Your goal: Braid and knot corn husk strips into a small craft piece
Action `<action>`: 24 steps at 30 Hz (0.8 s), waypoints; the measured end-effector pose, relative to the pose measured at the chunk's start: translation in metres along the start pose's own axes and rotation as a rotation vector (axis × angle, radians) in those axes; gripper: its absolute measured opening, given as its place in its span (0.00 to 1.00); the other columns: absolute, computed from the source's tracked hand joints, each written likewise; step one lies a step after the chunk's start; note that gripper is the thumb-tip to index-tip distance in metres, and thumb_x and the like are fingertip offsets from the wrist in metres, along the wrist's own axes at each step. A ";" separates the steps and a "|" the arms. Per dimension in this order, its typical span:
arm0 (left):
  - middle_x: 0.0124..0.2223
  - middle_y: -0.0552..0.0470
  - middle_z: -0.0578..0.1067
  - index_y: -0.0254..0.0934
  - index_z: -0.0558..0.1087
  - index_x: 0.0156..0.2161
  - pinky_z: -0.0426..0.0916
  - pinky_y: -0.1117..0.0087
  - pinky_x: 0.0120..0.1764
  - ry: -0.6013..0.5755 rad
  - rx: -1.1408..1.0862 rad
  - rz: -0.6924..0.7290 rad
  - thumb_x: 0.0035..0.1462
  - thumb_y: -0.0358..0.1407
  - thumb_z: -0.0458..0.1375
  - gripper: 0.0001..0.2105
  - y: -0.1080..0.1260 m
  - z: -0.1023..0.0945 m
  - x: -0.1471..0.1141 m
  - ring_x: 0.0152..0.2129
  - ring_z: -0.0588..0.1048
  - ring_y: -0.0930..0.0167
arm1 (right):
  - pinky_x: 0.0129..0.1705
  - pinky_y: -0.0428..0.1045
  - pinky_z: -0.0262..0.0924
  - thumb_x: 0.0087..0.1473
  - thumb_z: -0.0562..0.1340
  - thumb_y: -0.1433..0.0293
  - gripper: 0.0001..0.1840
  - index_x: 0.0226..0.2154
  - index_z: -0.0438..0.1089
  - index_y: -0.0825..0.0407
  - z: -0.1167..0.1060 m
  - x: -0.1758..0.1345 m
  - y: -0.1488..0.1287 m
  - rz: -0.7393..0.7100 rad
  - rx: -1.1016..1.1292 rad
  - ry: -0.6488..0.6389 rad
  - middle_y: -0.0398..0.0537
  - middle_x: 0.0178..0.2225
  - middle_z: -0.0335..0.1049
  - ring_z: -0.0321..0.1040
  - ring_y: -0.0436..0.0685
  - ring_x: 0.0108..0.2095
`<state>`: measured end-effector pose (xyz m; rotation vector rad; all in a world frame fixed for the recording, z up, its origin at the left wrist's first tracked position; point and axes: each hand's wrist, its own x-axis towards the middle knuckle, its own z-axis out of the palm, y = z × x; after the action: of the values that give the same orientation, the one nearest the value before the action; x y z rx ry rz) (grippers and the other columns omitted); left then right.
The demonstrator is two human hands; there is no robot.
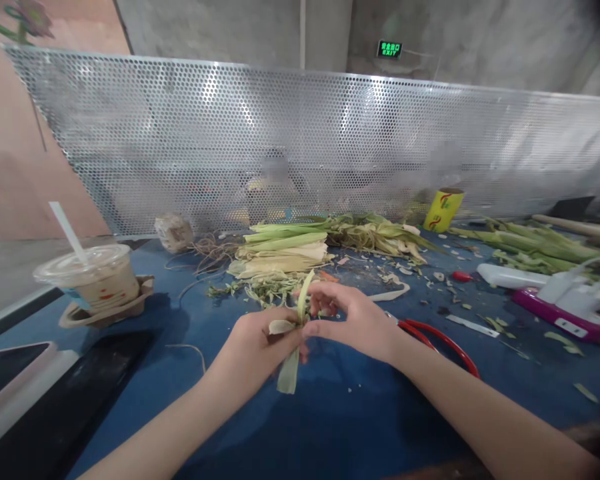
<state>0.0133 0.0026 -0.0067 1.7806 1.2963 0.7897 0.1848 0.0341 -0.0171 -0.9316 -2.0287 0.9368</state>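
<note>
My left hand (263,343) pinches a small bundle of pale green corn husk strips (289,373) at its middle. One flat end hangs below my fingers, and a narrow strip stands up above them. My right hand (353,320) meets the bundle from the right, thumb and curled fingers at the upright strip. My fingers hide the place where the strips cross. Just behind lie a stack of flattened corn husks (285,248) and a small heap of leafy green sprigs (270,288). Red-handled scissors (450,343) rest partly under my right forearm.
A lidded drink cup (103,280) with a straw stands left in a cardboard holder. Dark flat devices (75,400) lie nearer. Behind are tangled twine (213,253), more husks (380,239) and a yellow roll (444,210). At right sits a purple power strip (565,317). A perforated metal screen (300,140) closes the back.
</note>
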 end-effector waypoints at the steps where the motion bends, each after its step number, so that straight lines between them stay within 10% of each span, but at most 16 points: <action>1: 0.20 0.55 0.74 0.37 0.71 0.22 0.59 0.78 0.16 0.002 -0.004 0.003 0.50 0.38 0.55 0.10 0.000 0.002 -0.001 0.14 0.67 0.76 | 0.28 0.45 0.55 0.47 0.62 0.65 0.11 0.35 0.67 0.51 0.001 0.000 -0.001 -0.021 -0.041 0.042 0.43 0.29 0.64 0.58 0.49 0.27; 7: 0.22 0.54 0.74 0.38 0.72 0.27 0.65 0.76 0.19 0.050 -0.142 -0.047 0.50 0.39 0.56 0.07 -0.003 0.009 -0.003 0.19 0.73 0.72 | 0.28 0.46 0.56 0.49 0.59 0.68 0.07 0.23 0.67 0.53 0.009 -0.002 -0.002 -0.021 -0.073 0.213 0.44 0.23 0.66 0.62 0.50 0.26; 14: 0.22 0.52 0.76 0.36 0.68 0.25 0.60 0.79 0.15 -0.013 -0.260 -0.112 0.49 0.39 0.57 0.09 -0.001 0.008 -0.003 0.20 0.76 0.70 | 0.34 0.48 0.61 0.46 0.61 0.67 0.07 0.24 0.68 0.54 0.006 0.002 0.001 0.126 0.257 0.127 0.45 0.25 0.69 0.67 0.53 0.29; 24: 0.28 0.45 0.78 0.31 0.73 0.32 0.65 0.73 0.21 -0.030 -0.701 -0.129 0.51 0.43 0.56 0.14 -0.002 0.000 0.002 0.21 0.74 0.69 | 0.38 0.49 0.60 0.50 0.59 0.65 0.09 0.36 0.67 0.49 0.003 -0.002 -0.002 -0.174 -0.230 0.228 0.47 0.35 0.68 0.64 0.54 0.36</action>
<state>0.0131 0.0045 -0.0087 1.1318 0.9373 0.9865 0.1828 0.0312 -0.0177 -0.9189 -2.0086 0.4877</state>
